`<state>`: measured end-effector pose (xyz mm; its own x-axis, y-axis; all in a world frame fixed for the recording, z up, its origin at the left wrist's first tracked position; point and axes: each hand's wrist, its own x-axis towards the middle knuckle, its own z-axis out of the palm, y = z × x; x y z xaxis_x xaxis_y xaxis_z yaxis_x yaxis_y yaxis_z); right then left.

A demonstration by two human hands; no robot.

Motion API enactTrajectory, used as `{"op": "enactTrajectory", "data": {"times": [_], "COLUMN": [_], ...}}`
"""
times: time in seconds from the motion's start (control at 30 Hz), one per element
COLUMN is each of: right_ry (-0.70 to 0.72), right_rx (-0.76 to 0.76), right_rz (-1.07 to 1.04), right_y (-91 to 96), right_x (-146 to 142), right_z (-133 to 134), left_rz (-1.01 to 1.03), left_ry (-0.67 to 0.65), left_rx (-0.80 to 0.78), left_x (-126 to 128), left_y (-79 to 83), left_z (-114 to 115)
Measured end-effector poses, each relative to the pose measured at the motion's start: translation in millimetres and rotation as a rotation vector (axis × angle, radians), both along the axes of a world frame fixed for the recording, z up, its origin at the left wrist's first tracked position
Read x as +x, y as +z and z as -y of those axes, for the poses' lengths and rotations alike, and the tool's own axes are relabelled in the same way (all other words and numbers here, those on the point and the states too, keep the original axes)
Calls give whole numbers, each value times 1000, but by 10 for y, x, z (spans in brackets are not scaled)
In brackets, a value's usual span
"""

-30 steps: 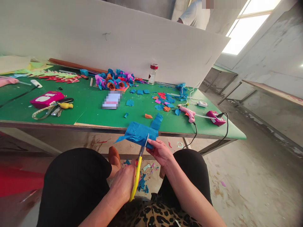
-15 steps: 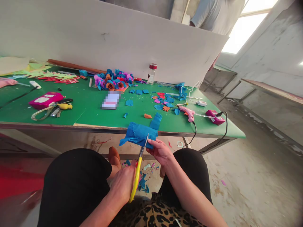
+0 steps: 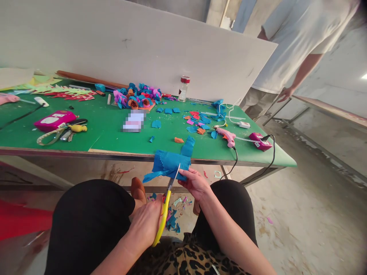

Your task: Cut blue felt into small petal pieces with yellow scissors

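Observation:
Yellow-handled scissors (image 3: 164,225) are gripped in my left hand (image 3: 146,221), fingers wrapped through the handles. Their blades point up and away, lying against a piece of blue crepe paper (image 3: 169,162). My right hand (image 3: 195,183) pinches the paper's right side between thumb and fingers, close to the blade tips. The paper hangs over my lap at the table's front edge; one strip sticks up at its right and a loose strip trails to the left. How far the blades reach into the paper is hard to make out.
On the green table (image 3: 120,143) lie paper flowers (image 3: 137,97), a phone (image 3: 134,121), small paper pieces (image 3: 197,120), a pink glue gun (image 3: 228,136) with a hanging cord, and a jar (image 3: 184,89). Behind the white board (image 3: 143,42), another person (image 3: 295,46) stands at the right.
The scissors and my left hand have shifted slightly down and left. The paper's left strip now hangs a little further out. The other person has moved right, into fuller view.

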<state>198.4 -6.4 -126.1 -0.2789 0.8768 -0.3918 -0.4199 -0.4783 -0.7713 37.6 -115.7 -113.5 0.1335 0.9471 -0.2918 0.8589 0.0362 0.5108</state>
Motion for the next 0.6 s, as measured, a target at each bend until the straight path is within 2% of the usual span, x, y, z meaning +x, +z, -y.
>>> {"op": "enactTrajectory", "data": {"times": [0.13, 0.4, 0.6], "right_ry": [6, 45, 62], "right_rx": [-1, 7, 7], "right_rz": [4, 12, 4], "right_y": [-6, -9, -11], "right_x": [6, 2, 5], "right_z": [2, 26, 32], "left_rz": [-66, -107, -136], "left_ry": [7, -18, -7], "left_rx": [-26, 54, 49], "left_x": [-10, 19, 39], "left_y": [36, -73, -79], "left_z": [-26, -105, -129]}}
